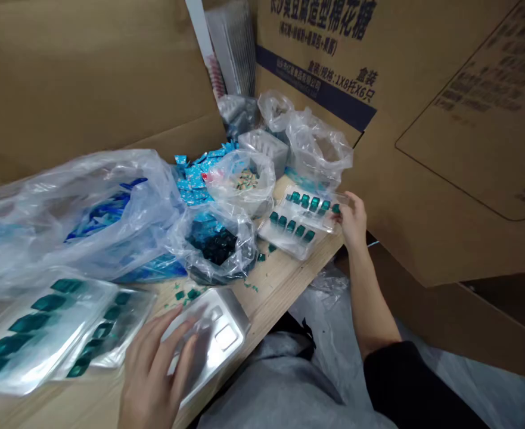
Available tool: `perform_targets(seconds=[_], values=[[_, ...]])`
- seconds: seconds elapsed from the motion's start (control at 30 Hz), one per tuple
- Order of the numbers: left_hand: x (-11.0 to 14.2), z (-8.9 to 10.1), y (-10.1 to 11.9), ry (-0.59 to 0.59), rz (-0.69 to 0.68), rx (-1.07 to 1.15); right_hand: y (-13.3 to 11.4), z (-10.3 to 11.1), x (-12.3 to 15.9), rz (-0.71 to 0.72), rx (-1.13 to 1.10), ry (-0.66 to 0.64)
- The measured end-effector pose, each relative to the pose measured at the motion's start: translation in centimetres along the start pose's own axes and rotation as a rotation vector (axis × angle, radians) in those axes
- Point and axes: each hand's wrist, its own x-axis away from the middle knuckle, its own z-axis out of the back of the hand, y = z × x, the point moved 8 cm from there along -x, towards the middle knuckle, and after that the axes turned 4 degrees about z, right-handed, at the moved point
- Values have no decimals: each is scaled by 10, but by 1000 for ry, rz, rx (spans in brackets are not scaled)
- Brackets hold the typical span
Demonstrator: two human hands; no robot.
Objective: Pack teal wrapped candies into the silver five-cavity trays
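My left hand (157, 363) lies with its fingers apart on a stack of clear plastic trays (227, 333) near the table's front edge. My right hand (354, 221) has its fingers closed at the right end of a clear plastic tray (322, 221) holding a row of dark green cubes (314, 204). Its fingertips are beside the last green cube (336, 208), and the thumb is mostly hidden. Another clear tray (289, 243) with green cubes lies just in front of it. At the left are more filled trays (50, 357), blurred.
An open bag of dark green pieces (217, 245) stands mid-table, with loose green bits (193, 294) before it. Behind are a bag of small pale pieces (247, 179) and blue sachets (195, 179). A large bag of blue items (105, 208) lies left. Cardboard boxes (405, 196) rise around the table.
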Motion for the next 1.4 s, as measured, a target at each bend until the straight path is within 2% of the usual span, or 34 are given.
perform_targets(seconds=[0.13,0.2,0.3,0.43,0.53,0.6,0.67,0.7,0.73,0.8,0.83,0.93,1.03,1.13,1.23,1.4], values=[[12,2,-12,-40,104,-32,24,-20,-22,-11,156,6],[17,4,-17,-44,155,-35,26,-25,-21,14,240,25],[21,8,-25,-11,241,-27,23,-21,-17,62,357,66],[22,8,-31,2,280,-20,5,-10,-9,145,431,100],[23,7,-34,11,324,-5,-30,-15,9,273,422,114],[23,6,-33,26,327,3,-60,-37,29,375,383,57],[22,4,-29,34,308,2,-92,-79,53,480,343,-101],[21,3,-27,32,301,-1,-108,-107,68,538,331,-237],[21,3,-26,29,298,-4,-119,-148,89,612,380,-525],[23,4,-24,27,312,-7,-111,-220,134,577,642,-1091],[25,6,-24,29,325,-8,-109,-242,144,541,709,-1185],[36,14,-26,52,365,-13,-97,-291,150,420,906,-1255],[52,19,-34,65,421,-22,-79,-313,145,344,1041,-1299],[64,19,-41,63,476,-4,-71,-320,142,371,1042,-1325],[65,23,-42,88,497,18,-73,-321,140,410,960,-1312],[60,36,-37,148,497,22,-92,-314,131,426,679,-1230]])
